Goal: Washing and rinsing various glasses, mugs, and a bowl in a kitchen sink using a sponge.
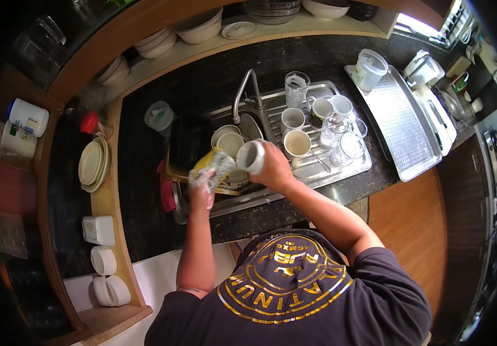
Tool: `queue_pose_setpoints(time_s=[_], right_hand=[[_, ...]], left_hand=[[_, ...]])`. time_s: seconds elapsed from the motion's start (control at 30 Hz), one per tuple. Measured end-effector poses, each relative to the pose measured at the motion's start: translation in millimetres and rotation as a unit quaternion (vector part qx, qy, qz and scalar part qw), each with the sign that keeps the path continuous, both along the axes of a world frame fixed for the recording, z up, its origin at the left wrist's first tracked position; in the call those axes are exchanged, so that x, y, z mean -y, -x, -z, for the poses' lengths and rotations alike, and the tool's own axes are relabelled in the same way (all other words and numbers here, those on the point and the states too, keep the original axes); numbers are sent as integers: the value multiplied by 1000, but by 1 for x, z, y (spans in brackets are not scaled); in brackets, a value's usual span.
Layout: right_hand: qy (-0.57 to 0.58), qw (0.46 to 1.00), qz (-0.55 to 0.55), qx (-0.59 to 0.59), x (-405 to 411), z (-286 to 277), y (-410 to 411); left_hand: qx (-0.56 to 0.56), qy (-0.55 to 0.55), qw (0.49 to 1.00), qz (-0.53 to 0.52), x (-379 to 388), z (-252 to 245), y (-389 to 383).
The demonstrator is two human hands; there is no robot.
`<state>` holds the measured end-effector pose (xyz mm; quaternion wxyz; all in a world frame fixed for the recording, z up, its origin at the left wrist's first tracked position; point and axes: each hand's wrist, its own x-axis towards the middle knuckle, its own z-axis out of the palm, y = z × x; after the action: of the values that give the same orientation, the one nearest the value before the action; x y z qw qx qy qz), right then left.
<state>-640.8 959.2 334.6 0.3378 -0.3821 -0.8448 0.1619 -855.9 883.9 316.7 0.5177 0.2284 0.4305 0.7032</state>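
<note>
Over the sink, my left hand grips a soapy yellow sponge, blurred at its edges. My right hand holds a white cup by its side, its mouth tilted towards the sponge. A small gap seems to lie between sponge and cup. Stacked bowls sit in the basin below, partly hidden by both hands. A dark rectangular pan or tray leans in the basin's left part. The curved faucet stands behind the bowls.
Several mugs and soapy glasses crowd the ridged drainboard, with a spoon among them. Further right, a perforated metal tray carries a plastic tub. Plates rest on the left shelf. A clear container stands behind the sink's left corner.
</note>
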Motion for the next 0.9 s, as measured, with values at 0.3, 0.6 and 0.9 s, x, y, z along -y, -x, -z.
queue_pose_setpoints(time_s=[0.3, 0.6, 0.9], right_hand=[[561, 646, -106, -506, 7, 10, 19], [572, 654, -58, -491, 16, -1, 27], [452, 738, -88, -493, 6, 3, 32]], left_hand=[[186, -126, 971, 75, 11, -9, -66], [-210, -107, 971, -26, -20, 16, -49], [219, 42, 974, 45, -9, 7, -68]])
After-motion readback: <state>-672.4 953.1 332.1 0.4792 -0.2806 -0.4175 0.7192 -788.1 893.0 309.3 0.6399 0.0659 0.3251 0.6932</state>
